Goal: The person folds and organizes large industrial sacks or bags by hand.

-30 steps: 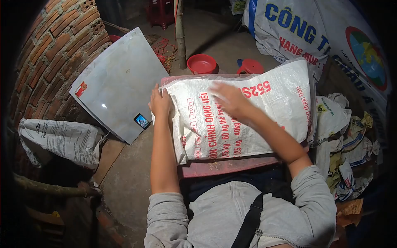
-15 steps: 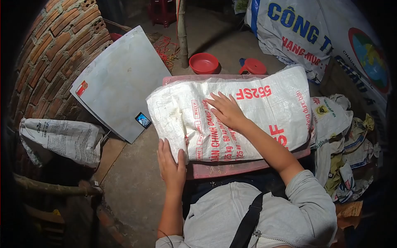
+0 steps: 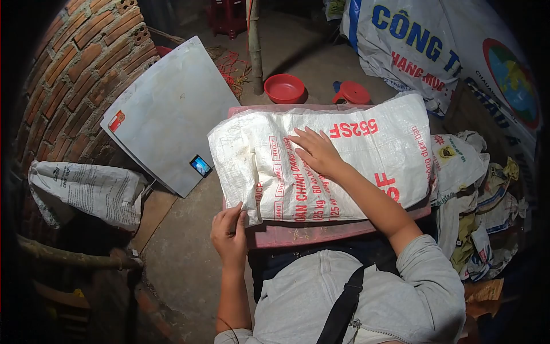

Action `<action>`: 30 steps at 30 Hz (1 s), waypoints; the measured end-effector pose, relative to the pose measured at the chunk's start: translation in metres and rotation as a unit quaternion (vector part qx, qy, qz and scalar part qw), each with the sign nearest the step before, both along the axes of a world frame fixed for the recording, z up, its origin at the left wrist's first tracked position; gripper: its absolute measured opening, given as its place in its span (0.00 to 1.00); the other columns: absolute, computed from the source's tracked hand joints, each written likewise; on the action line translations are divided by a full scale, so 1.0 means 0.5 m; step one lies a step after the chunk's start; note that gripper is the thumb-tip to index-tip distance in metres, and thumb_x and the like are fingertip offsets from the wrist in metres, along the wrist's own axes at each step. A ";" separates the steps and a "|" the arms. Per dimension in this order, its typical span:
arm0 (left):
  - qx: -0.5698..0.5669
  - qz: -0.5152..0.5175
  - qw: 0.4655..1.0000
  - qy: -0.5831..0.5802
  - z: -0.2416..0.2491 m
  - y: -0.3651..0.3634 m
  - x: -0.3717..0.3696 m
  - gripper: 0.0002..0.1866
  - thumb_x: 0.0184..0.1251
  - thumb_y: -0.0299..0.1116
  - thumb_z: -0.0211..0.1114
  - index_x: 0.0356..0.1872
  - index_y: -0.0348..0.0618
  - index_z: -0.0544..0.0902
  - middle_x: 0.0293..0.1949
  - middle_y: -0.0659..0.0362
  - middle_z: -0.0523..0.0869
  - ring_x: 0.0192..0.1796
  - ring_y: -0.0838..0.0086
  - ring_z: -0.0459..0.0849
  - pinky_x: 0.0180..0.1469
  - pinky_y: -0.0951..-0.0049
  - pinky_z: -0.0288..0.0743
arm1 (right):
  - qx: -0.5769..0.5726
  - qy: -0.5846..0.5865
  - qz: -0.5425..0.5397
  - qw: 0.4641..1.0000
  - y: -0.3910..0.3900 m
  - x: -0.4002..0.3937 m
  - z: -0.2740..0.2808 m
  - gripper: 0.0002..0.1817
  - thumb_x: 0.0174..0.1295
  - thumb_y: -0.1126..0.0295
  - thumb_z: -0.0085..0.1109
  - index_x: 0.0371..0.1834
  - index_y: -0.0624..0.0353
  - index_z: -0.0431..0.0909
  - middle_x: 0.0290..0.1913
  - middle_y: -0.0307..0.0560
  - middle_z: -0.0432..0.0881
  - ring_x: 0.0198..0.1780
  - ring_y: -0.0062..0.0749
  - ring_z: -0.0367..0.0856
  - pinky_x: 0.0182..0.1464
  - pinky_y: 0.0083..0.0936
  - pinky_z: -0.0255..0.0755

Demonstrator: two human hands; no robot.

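A white woven plastic sack with red print lies flat across a low pink table, its left end folded over. My right hand rests on the middle of the sack with fingers spread, palm down. At the sack's near left corner my left hand has its fingers bent in and pinches the folded edge. The sack's underside is hidden.
A large grey board with a phone on it leans at the left, by a brick wall. A red basin stands beyond the table near a bamboo post. More crumpled sacks lie to the right.
My left hand has drawn back slightly toward me, and its fingers have gone from lying flat along the sack's left edge to a pinch at its corner. My right hand stays put.
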State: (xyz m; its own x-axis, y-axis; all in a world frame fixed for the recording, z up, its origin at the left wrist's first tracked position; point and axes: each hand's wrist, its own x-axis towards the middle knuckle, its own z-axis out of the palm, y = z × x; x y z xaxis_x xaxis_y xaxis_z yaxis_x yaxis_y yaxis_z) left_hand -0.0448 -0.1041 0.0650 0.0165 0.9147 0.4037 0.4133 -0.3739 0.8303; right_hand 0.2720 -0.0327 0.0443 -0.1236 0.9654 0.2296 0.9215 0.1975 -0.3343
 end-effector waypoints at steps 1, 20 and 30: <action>0.006 -0.001 1.000 -0.013 0.001 0.002 -0.003 0.10 0.59 0.22 0.71 0.43 0.40 0.88 0.36 0.56 0.86 0.40 0.68 0.83 0.46 0.71 0.76 | 0.000 0.000 0.001 1.000 0.000 0.001 0.000 0.25 0.73 0.52 0.43 0.72 0.40 0.66 0.76 0.49 0.62 0.77 0.49 0.55 0.76 0.53 0.42; -0.036 0.059 0.977 -0.201 -0.009 0.021 -0.015 0.06 0.68 0.24 0.65 0.42 0.35 0.85 0.47 0.58 0.77 0.46 0.75 0.80 0.51 0.76 0.75 | 0.000 0.028 -0.039 0.999 -0.004 0.039 0.015 0.26 0.72 0.51 0.45 0.71 0.44 0.67 0.75 0.50 0.62 0.77 0.47 0.55 0.77 0.49 0.44; -0.048 0.076 0.973 -0.213 -0.011 0.015 -0.018 0.08 0.71 0.28 0.64 0.44 0.35 0.84 0.53 0.54 0.81 0.53 0.73 0.80 0.57 0.72 0.72 | 0.005 0.020 -0.031 0.999 -0.009 0.042 0.008 0.26 0.73 0.52 0.45 0.71 0.46 0.67 0.75 0.50 0.62 0.77 0.47 0.55 0.77 0.49 0.44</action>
